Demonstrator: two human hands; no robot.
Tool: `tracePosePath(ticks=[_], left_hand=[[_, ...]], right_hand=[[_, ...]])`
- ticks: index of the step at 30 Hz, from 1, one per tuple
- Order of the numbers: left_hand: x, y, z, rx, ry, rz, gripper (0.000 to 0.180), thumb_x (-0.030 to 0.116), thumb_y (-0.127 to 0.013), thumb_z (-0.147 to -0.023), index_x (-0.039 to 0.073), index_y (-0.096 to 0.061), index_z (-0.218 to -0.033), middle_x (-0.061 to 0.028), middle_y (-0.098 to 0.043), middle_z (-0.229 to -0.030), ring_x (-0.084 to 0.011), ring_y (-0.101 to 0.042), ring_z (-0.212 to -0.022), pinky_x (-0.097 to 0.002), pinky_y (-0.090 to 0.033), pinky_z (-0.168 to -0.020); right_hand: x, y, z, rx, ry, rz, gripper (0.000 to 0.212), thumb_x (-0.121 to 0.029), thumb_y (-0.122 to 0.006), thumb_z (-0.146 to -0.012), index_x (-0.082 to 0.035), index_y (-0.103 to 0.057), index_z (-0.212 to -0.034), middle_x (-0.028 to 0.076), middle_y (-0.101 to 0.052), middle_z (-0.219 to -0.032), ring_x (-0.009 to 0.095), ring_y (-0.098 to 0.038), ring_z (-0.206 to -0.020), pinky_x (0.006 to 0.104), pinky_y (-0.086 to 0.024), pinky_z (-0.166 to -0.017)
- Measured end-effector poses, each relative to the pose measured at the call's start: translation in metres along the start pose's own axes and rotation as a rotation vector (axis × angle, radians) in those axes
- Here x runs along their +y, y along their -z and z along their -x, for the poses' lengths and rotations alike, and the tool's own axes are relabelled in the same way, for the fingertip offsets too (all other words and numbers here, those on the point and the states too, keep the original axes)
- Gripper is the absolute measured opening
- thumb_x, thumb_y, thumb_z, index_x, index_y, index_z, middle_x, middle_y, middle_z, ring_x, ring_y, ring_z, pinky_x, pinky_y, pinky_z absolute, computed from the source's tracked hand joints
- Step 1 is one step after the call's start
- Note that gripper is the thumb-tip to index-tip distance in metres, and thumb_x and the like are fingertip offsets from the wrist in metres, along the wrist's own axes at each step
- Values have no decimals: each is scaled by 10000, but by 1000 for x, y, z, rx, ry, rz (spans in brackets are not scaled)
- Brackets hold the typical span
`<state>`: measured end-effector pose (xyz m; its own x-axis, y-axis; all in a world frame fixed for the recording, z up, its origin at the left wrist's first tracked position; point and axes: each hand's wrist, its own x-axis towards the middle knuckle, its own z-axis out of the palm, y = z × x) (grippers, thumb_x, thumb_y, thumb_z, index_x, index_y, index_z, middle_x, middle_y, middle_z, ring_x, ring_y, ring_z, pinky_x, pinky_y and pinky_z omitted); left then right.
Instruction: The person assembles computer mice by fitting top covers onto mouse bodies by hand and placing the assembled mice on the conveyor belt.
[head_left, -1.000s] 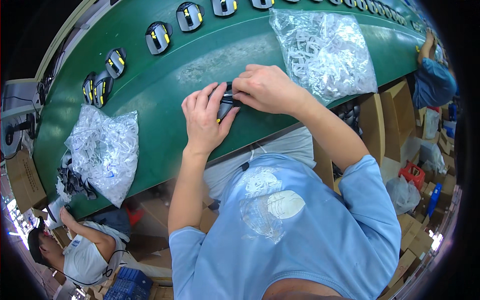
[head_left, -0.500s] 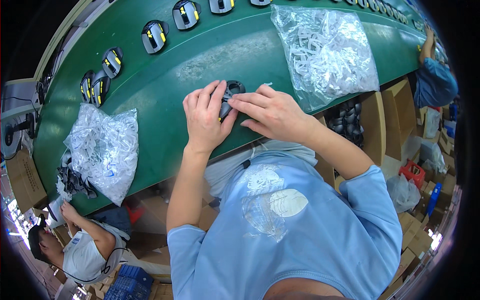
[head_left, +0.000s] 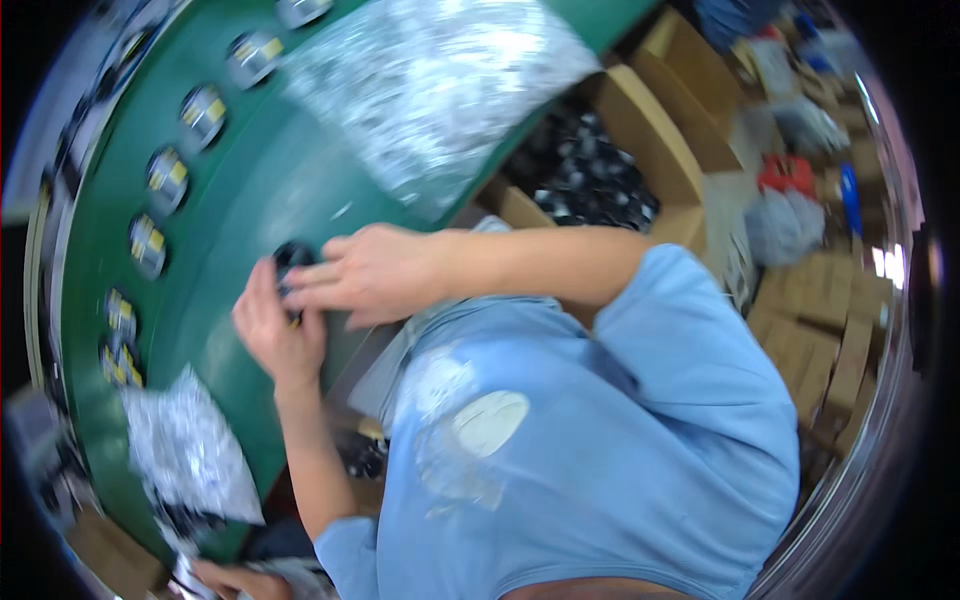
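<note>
A dark computer mouse, mostly covered by my fingers, rests at the near edge of the green work surface. My left hand is closed round its near left side. From the right, my right hand reaches over with its fingers laid on the mouse; motion blur hides whether they pinch anything. Several grey and black mice with yellow accents, such as one mouse, stand in a curved row along the far left side.
A large clear bag of plastic pieces lies beyond my right hand, a smaller bag at the near left. An open carton holding dark parts stands right of the surface. A co-worker's hand shows at lower left.
The whole view has swung to the right, so surface, bags and hands appear turned and farther left. Both hands stay at the mouse. The picture is now blurred.
</note>
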<state>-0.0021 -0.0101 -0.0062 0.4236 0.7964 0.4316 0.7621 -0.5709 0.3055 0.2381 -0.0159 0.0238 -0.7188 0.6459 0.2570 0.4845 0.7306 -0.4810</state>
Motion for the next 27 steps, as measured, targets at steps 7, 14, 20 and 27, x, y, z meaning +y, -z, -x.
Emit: tracePosePath(ticks=[7,14,20,27], left_hand=[[4,3,4,-35,43,-20,566,187,-763,-986,-46,-594,-1474,-238,-667,-1390,-432,-606,-1205,-505,-471,-1057],[5,4,-1,-53,19,-58,546,206,-738,-999,-50,-595,-1459,-223,-668,-1386,-425,-603,-1170,-506,-467,-1035],[7,1,0,-88,60,-63,580,211,-745,-1000,-57,-565,-1481,-219,-652,-1407,-418,-601,-1190,-502,-468,-1045],[-3,0,8,20,68,-35,748,180,-833,-946,-61,-447,-1539,-268,-559,-1433,-426,-554,-1304,-525,-455,-1129]], right_hand=[[16,0,144,735,-171,-109,118,-130,-838,-876,-138,-813,-991,16,-773,-973,239,-680,-801,389,-515,-711],[138,-55,339,547,-1550,-96,360,-414,-803,-921,-92,-835,-1078,159,-806,-1059,347,-772,-998,470,-603,-897],[172,-100,375,384,-1753,87,474,-470,-817,-896,-126,-791,-1221,162,-792,-1160,345,-763,-1077,493,-593,-942],[138,-88,377,1142,-1484,-200,376,-176,-752,-1040,-62,-673,-1391,17,-763,-927,72,-653,-810,254,-527,-733]])
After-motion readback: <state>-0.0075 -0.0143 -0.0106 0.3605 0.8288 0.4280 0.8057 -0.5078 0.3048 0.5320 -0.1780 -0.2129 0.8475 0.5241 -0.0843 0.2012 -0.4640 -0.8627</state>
